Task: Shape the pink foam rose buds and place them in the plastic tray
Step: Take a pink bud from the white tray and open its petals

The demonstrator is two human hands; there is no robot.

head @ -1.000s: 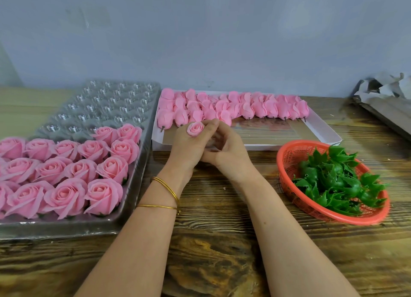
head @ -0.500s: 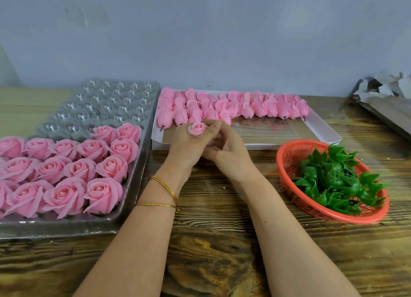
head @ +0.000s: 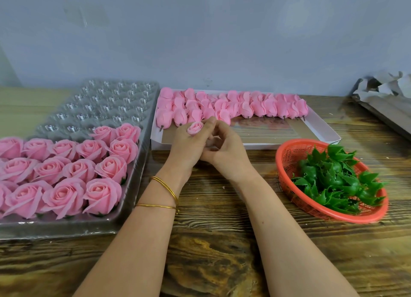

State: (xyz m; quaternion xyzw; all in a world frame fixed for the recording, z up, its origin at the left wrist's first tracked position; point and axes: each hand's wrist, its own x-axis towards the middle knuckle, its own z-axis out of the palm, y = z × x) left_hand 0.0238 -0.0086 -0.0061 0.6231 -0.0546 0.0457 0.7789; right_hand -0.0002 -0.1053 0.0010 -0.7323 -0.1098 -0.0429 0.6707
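Left hand (head: 189, 147) gripped the rose bud (head: 195, 127) mid-surface, bloom facing up, while the right hand (head: 226, 156) pinched its side with curled fingers. The plastic tray (head: 106, 105) lay toward the surface's left edge, nearer the left hand, free pockets behind the filled rows.

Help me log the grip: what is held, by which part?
Left hand grips a pink foam rose bud round its lower part; right hand's hold is hidden.

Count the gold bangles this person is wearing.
2, both on the left forearm: one bangle at the wrist, the second bangle further up. None shows on the right arm.
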